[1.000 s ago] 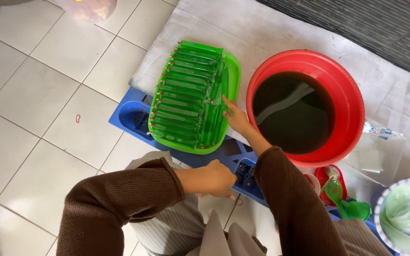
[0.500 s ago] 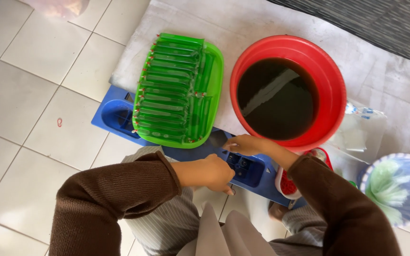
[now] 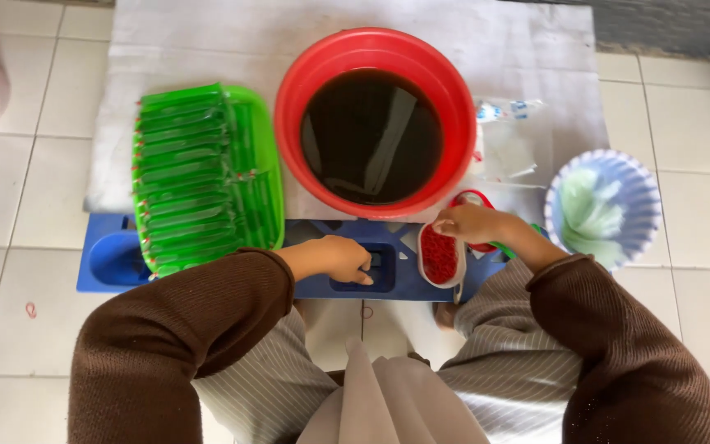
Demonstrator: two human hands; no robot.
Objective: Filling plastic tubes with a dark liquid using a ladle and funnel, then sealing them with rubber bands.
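a stack of long, narrow green filled packets, closed with red ties, lies in the green tray at nine o'clock from the red basin. clear plastic wrappers with blue marks lie at three o'clock from the basin.

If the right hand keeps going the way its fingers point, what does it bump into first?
The right hand points left and slightly down, fingertips at the small container of red bits. That would probably be met first, though depth is hard to judge from above.
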